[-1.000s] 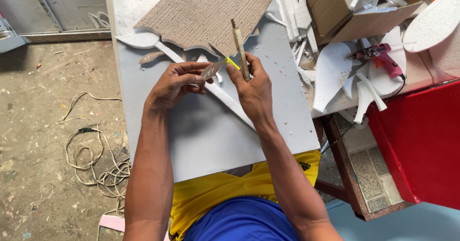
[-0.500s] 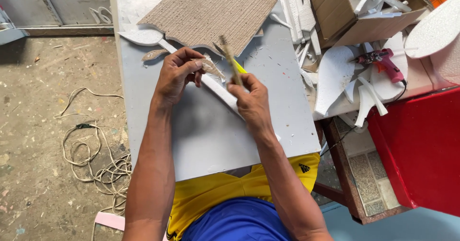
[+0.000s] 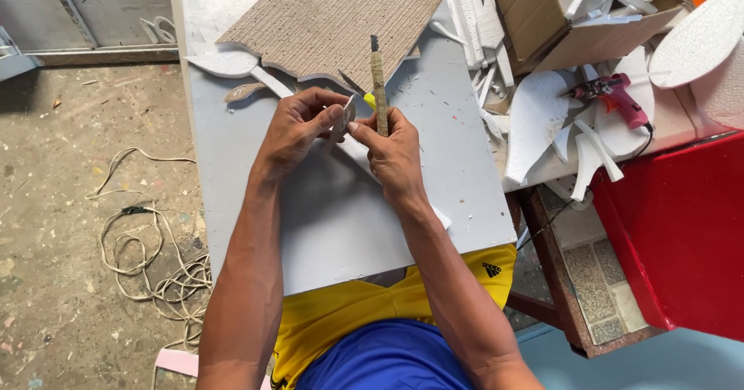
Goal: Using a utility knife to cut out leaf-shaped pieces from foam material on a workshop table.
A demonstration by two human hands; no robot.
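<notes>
Pinching a small grey cutout piece (image 3: 346, 117) between both sets of fingers (image 3: 335, 115), the left hand (image 3: 298, 126) and right hand (image 3: 397, 148), which also grips an upright craft knife (image 3: 378, 80), meet above the grey counter (image 3: 310, 227), near a brown cardboard sheet (image 3: 329, 22).

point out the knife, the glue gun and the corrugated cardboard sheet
knife (image 3: 378, 88): head view, middle of its upright handle
glue gun (image 3: 616, 95): head view, pink body
corrugated cardboard sheet (image 3: 329, 22): head view, centre of its ribbed face
</notes>
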